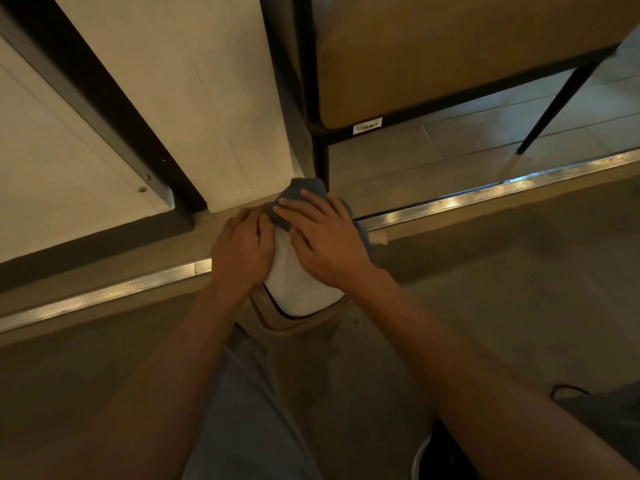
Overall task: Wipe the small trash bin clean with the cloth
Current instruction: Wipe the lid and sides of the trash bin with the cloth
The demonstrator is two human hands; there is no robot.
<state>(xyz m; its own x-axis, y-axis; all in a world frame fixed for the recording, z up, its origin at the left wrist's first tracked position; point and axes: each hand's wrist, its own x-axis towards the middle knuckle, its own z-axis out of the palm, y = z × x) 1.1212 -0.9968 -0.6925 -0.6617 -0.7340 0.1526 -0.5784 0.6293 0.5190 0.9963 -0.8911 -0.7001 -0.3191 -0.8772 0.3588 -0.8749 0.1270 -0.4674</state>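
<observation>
The floor (502, 271) is crossed by a metal strip (450, 202), with a stool (450, 57) beyond it and a wall (207, 98) to the left. The bin (298, 282), white, is held tipped on its side against the person's knee, its base end pointing away toward the wall corner. The left hand (242, 251) is clamped on the bin's left flank, steadying it. The right hand (325, 240) is pressed flat, fingers spread, on the cloth (304, 188), which is bunched over the bin's far end. Wiping is judged to be in progress. The visible flank appears clean; the near end, underside and interior cannot be assessed and are presumed outstanding.
</observation>
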